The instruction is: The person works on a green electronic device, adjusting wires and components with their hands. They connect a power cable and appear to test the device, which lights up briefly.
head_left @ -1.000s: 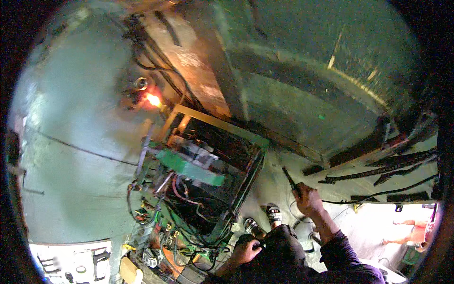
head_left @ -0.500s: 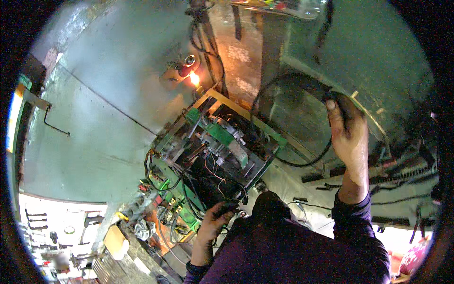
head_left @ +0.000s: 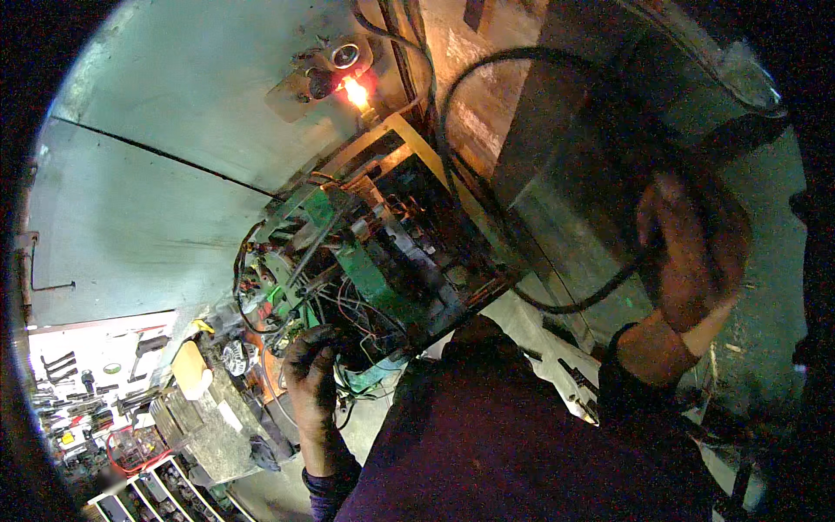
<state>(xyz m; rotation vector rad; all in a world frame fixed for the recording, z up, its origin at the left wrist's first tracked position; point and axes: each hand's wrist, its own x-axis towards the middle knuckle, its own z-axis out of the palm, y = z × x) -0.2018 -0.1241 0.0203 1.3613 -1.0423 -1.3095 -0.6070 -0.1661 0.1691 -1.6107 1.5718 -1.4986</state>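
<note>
In front of me stands an opened electrical machine with a metal frame, green panels (head_left: 358,271) and loose thin wires inside. My right hand (head_left: 687,252), dark and partly in shadow, is out to the right of it with fingers closed round a thick black cable (head_left: 570,308). The cable makes a wide loop beside the machine, and part of it fades into the dark. At the machine's near left corner is my left hand (head_left: 311,370), its blackened fingers curled together close to the wires. Whatever lies between those fingertips is hidden.
A lit bulb (head_left: 357,92) and a round gauge (head_left: 344,56) are beyond the machine, by a greenish wall (head_left: 174,209). Tools hang on a white board (head_left: 104,361) at the left, near a cluttered bench (head_left: 213,426). Lower left is a rack (head_left: 156,491).
The whole view has shifted. My right hand has moved outward and lower with the cable, whose loop is wider. My left hand has gone left along the machine's near side.
</note>
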